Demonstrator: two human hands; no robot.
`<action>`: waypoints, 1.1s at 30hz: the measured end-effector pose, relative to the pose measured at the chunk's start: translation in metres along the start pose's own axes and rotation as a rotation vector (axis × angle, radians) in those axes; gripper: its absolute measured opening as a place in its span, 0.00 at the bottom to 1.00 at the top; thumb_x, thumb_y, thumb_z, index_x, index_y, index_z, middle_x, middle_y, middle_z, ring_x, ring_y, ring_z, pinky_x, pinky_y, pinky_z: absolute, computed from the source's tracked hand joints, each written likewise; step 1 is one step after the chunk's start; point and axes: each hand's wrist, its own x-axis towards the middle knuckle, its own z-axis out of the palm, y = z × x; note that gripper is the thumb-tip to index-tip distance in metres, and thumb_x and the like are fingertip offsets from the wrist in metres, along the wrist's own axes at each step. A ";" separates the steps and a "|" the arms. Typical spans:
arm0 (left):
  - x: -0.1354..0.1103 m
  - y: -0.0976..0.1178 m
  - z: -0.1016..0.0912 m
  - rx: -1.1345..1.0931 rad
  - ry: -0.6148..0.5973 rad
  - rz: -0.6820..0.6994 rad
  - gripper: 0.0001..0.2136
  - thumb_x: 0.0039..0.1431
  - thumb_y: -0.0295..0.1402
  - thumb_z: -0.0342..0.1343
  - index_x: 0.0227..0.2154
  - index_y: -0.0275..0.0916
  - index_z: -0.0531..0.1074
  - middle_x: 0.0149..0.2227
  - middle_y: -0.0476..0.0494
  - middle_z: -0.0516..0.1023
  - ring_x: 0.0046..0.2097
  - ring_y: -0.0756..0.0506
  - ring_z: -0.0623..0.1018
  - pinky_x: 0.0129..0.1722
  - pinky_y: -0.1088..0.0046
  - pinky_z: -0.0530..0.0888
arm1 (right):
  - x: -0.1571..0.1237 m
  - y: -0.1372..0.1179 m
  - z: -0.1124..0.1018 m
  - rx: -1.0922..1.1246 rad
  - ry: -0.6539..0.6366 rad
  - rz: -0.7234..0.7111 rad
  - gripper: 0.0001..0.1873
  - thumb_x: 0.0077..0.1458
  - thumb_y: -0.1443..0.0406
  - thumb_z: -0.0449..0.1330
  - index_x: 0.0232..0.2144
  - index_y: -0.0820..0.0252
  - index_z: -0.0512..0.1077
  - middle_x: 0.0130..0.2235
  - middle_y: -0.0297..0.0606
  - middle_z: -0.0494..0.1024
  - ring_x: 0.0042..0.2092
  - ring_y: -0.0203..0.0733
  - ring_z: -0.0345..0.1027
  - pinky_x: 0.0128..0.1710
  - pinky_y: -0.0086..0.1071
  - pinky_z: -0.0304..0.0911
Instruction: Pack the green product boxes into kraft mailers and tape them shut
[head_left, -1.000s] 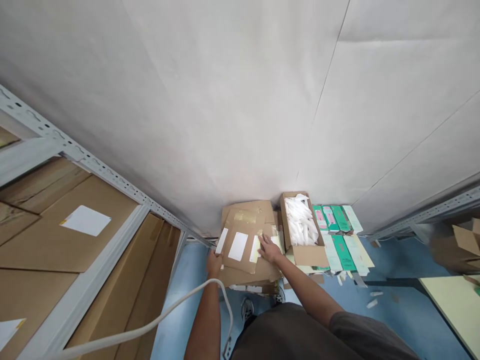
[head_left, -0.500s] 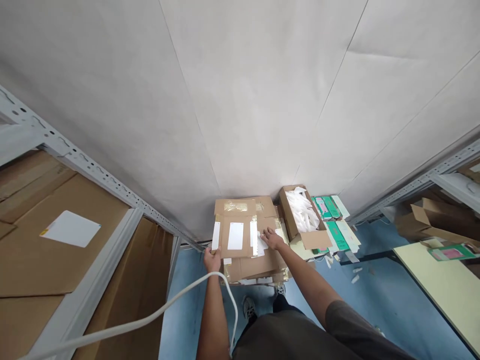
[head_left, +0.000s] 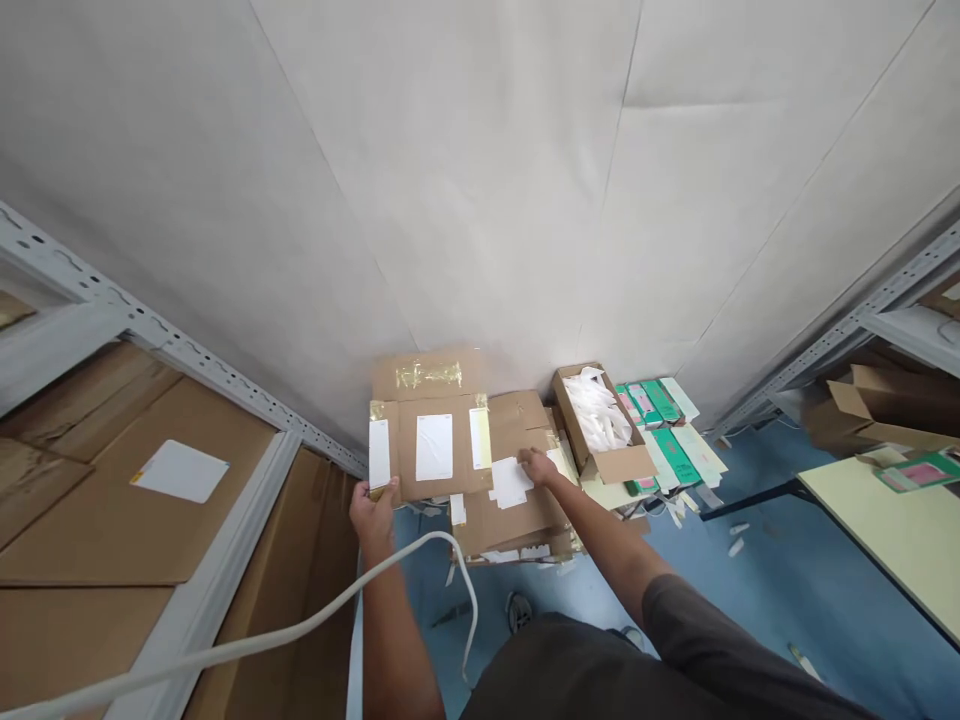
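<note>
My left hand [head_left: 375, 508] grips the lower left corner of a flattened cardboard box [head_left: 427, 440], its thumb on top. This box bears white labels and shiny tape, and it is raised and shifted left of a stack of flattened cardboard [head_left: 529, 420]. Over that stack is my right hand [head_left: 541, 467], fingers curled together beside white paper labels [head_left: 511, 484] on the top sheet. Whether it pinches anything there cannot be made out.
Right of the stack stands an open carton [head_left: 611, 462] full of white items, with green boxes [head_left: 675, 455] beyond it. A white cable [head_left: 322, 615] arches near my left forearm. Shelving with large cartons [head_left: 112, 500] stands left; a pale table [head_left: 885, 530] is right.
My left hand has drawn the flattened box left and up off the stack, uncovering the sheet and labels below. My right hand's spread fingers have curled in over the stack.
</note>
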 end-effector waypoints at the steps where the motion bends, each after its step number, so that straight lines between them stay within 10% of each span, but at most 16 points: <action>1: -0.009 0.007 0.005 -0.018 -0.025 -0.007 0.22 0.37 0.44 0.72 0.32 0.40 0.69 0.29 0.51 0.77 0.31 0.48 0.75 0.32 0.72 0.73 | -0.007 -0.002 -0.007 0.200 0.028 -0.028 0.27 0.70 0.55 0.52 0.66 0.53 0.72 0.68 0.49 0.73 0.67 0.52 0.68 0.62 0.43 0.64; 4: -0.046 0.020 0.036 -0.062 -0.075 -0.039 0.23 0.37 0.44 0.72 0.33 0.40 0.69 0.29 0.52 0.78 0.31 0.49 0.76 0.33 0.72 0.75 | -0.038 -0.001 -0.035 1.072 0.069 -0.124 0.31 0.68 0.46 0.52 0.67 0.47 0.70 0.66 0.45 0.76 0.64 0.54 0.70 0.60 0.47 0.68; 7: -0.093 0.028 0.085 -0.090 -0.165 -0.069 0.22 0.39 0.43 0.72 0.33 0.41 0.68 0.29 0.53 0.79 0.31 0.48 0.77 0.35 0.71 0.76 | -0.079 0.022 -0.071 1.423 0.119 -0.200 0.34 0.58 0.46 0.65 0.64 0.44 0.72 0.56 0.41 0.81 0.54 0.51 0.76 0.51 0.43 0.72; 12: -0.174 0.047 0.189 -0.148 -0.414 -0.127 0.22 0.42 0.41 0.73 0.37 0.44 0.69 0.35 0.48 0.83 0.36 0.43 0.83 0.43 0.59 0.83 | -0.146 0.110 -0.136 1.472 0.450 -0.166 0.40 0.40 0.64 0.72 0.60 0.50 0.73 0.41 0.32 0.79 0.35 0.37 0.70 0.37 0.31 0.69; 19: -0.314 0.073 0.361 -0.114 -0.910 -0.076 0.32 0.43 0.44 0.75 0.52 0.43 0.76 0.47 0.40 0.86 0.50 0.35 0.85 0.58 0.47 0.80 | -0.275 0.285 -0.208 1.463 0.813 -0.039 0.26 0.39 0.67 0.65 0.45 0.54 0.77 0.39 0.32 0.78 0.34 0.37 0.70 0.32 0.29 0.67; 26: -0.481 0.092 0.519 0.024 -1.478 -0.055 0.31 0.45 0.48 0.71 0.52 0.39 0.77 0.43 0.39 0.87 0.46 0.37 0.86 0.49 0.57 0.82 | -0.419 0.426 -0.228 1.469 1.199 0.217 0.27 0.38 0.67 0.65 0.46 0.52 0.74 0.38 0.32 0.78 0.33 0.38 0.69 0.31 0.29 0.64; 33: -0.626 0.092 0.663 0.065 -1.827 -0.049 0.31 0.42 0.44 0.69 0.52 0.39 0.75 0.40 0.40 0.87 0.44 0.37 0.86 0.49 0.58 0.81 | -0.489 0.533 -0.232 1.464 1.497 0.467 0.29 0.37 0.64 0.65 0.47 0.53 0.74 0.38 0.32 0.79 0.34 0.40 0.71 0.32 0.31 0.65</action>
